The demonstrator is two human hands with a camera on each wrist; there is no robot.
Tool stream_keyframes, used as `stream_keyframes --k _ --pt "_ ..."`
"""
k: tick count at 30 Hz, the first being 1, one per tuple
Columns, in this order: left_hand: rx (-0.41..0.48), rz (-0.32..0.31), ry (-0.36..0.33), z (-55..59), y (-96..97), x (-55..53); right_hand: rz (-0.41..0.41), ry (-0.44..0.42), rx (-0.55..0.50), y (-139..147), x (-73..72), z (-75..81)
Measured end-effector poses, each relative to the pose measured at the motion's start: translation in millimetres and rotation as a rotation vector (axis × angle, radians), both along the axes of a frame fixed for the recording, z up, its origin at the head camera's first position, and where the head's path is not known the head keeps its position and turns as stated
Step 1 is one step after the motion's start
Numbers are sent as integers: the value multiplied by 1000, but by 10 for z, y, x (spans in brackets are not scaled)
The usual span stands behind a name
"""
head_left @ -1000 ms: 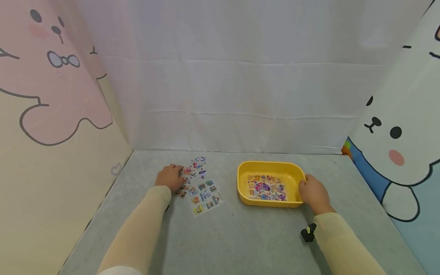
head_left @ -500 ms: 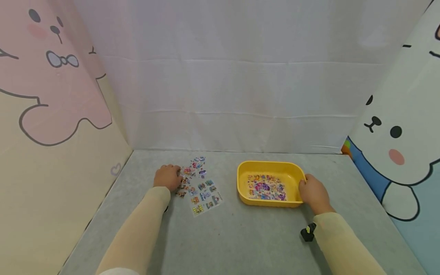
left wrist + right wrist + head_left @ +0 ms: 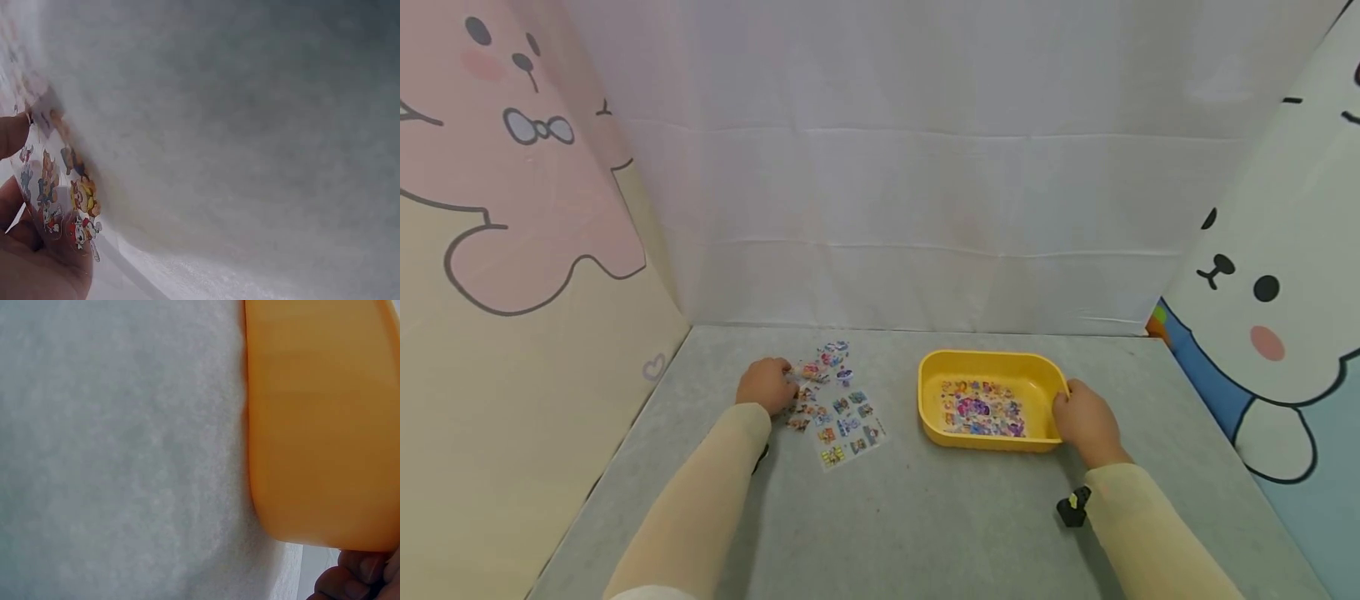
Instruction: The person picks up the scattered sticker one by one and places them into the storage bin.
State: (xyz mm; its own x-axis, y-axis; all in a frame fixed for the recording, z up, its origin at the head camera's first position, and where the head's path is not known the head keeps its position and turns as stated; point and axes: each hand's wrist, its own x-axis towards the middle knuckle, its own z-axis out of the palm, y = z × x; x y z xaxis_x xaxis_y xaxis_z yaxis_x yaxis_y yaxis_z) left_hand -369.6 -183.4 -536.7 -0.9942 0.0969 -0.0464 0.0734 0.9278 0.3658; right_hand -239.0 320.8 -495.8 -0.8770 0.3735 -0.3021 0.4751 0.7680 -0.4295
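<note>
My left hand point(image 3: 766, 387) is at the left of several clear sticker sheets on the table. In the left wrist view its thumb and fingers pinch a transparent sticker sheet point(image 3: 69, 194) printed with small cartoon animals. Another sticker sheet point(image 3: 850, 429) lies flat just in front and to the right. Farther back, more colourful stickers point(image 3: 833, 354) overlap the held sheet's far end. My right hand point(image 3: 1088, 423) grips the right end of a yellow plastic tray point(image 3: 994, 444), its fingers curled at the rim. Inside the tray lies a sticker sheet point(image 3: 981, 408) with purple and orange figures.
The grey table point(image 3: 910, 533) meets a white curtain point(image 3: 925, 183) at the back. Printed panels with a pink cartoon figure point(image 3: 535, 200) and a white one point(image 3: 1285, 350) stand at the sides. A small black device point(image 3: 1072, 508) sits at the right wrist.
The left hand stays at nearly the same place, while the stickers beside its fingertips shift and lift slightly. The right hand and yellow tray have not moved.
</note>
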Motion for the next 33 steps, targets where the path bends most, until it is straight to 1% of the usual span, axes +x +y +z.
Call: stream_keyframes --k 4,6,7,10,12,16,19,21,23,24,29,31,33 --pt "145 55 -121 61 -31 3 -7 -1 -6 -1 1 0" --pt "225 68 -180 99 -51 11 -8 0 -8 0 3 6" --pt "263 73 -205 115 -59 14 -7 2 -7 1 3 7" --pt "340 61 -258 142 -90 10 2 12 -4 3 10 16" --pt "359 40 -279 145 -114 -1 12 19 0 7 15 17" --pt "337 -16 -317 151 -179 -17 29 28 9 13 18 12" --pt "337 -47 -368 167 -216 -17 25 21 9 13 10 11" --pt "362 -54 -397 183 -227 -11 17 13 9 12 2 12" --pt "378 -64 -403 204 -228 2 11 8 8 11 -6 12" --pt "379 -67 -397 212 -228 8 8 5 8 10 -9 12" --pt "408 -40 -383 217 -213 23 9 4 8 5 -7 15" --pt "423 -24 -383 211 -197 21 12 4 6 6 -3 16" --pt "439 -20 -389 214 -179 19 16 7 4 8 0 19"
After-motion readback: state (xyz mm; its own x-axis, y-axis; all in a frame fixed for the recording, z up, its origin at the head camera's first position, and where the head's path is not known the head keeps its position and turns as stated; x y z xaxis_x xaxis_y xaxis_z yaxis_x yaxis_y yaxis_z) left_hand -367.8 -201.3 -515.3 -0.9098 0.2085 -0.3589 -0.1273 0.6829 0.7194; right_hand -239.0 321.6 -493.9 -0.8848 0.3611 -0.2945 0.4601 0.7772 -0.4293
